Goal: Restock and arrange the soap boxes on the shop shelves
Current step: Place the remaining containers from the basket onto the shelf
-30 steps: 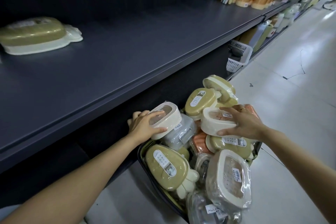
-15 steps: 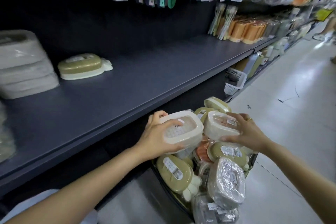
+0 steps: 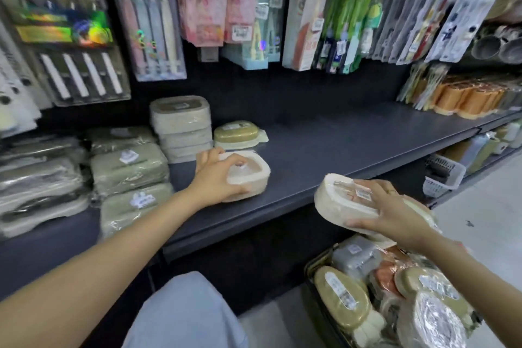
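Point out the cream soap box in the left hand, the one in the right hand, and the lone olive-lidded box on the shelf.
left-hand cream soap box (image 3: pixel 254 171): head view, right rim.
right-hand cream soap box (image 3: pixel 337 202): head view, side wall.
olive-lidded soap box (image 3: pixel 236 133): head view, lid top.

Our left arm runs fwd from bottom-left, bare forearm straight, left hand (image 3: pixel 217 175) over the shelf's front edge, fingers and thumb curled round a cream soap box (image 3: pixel 248 172). Our right arm comes in from the bottom-right corner; right hand (image 3: pixel 392 212) spread palm-down, fingers gripping a second box (image 3: pixel 339 200) below the shelf edge.
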